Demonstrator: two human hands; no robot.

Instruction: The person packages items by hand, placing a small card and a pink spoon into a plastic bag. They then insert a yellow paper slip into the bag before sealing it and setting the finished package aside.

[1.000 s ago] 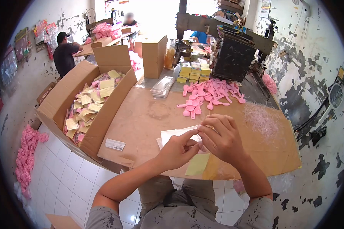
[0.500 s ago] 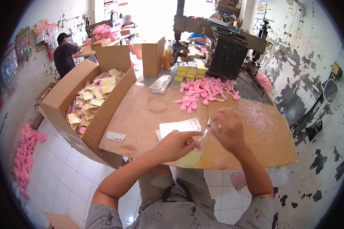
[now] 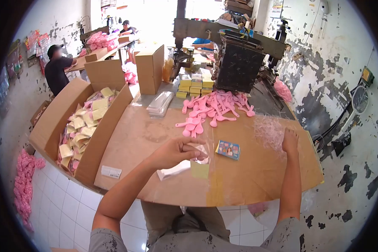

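Note:
My left hand (image 3: 172, 153) is closed, its thumb and fingers pinching a clear plastic bag (image 3: 202, 154) with a pale yellow card (image 3: 200, 169) showing at its lower end. Something pinkish shows through the plastic. White flat sleeves (image 3: 172, 171) lie on the table under this hand. Out to the right, my right hand (image 3: 290, 142) is at the edge of a heap of thin clear plastic strips (image 3: 268, 131). Its fingers point away from me, look a little apart, and hold nothing I can see. Between the hands lies a small stack of blue printed cards (image 3: 228, 150).
Pink plastic scoops (image 3: 214, 110) are piled mid-table, before yellow card stacks (image 3: 195, 86) and a black machine (image 3: 238, 63). Clear bags (image 3: 160, 104) lie to their left. A large carton (image 3: 56, 122) of packed bags stands at left, a white label (image 3: 111, 171) nearby. Two people work at back left.
My right hand has moved from the middle to the strips on the right, uncovering the blue cards. My left hand has lifted the bag with the yellow card. The view has shifted.

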